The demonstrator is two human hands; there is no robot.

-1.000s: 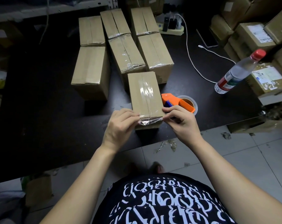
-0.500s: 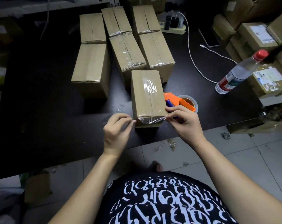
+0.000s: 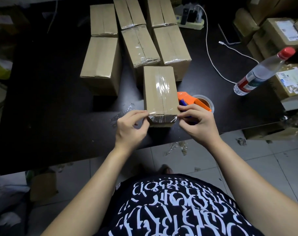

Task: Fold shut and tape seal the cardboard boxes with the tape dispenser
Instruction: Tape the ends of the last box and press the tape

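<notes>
The person is standing at the near edge of the black table [image 3: 42, 99], both hands reaching forward onto the cardboard box [image 3: 159, 90] straight ahead. The left hand [image 3: 130, 127] is pinching at the near left corner and the right hand [image 3: 196, 124] at the near right corner, fingertips pressing the clear tape [image 3: 162, 118] where it is wrapping down over the near end face; the hands are set apart, one to each side. The box is lying with its long axis running away from the person, a tape strip along the top seam. Just beside its right flank, partly behind the right hand, the orange tape dispenser [image 3: 196, 101] is resting on the table, so the right hand looks the nearer for taking it up. Farther back, six sealed boxes [image 3: 139, 44] are sitting in rows, and a water bottle [image 3: 262, 72] is leaning off to the right.
</notes>
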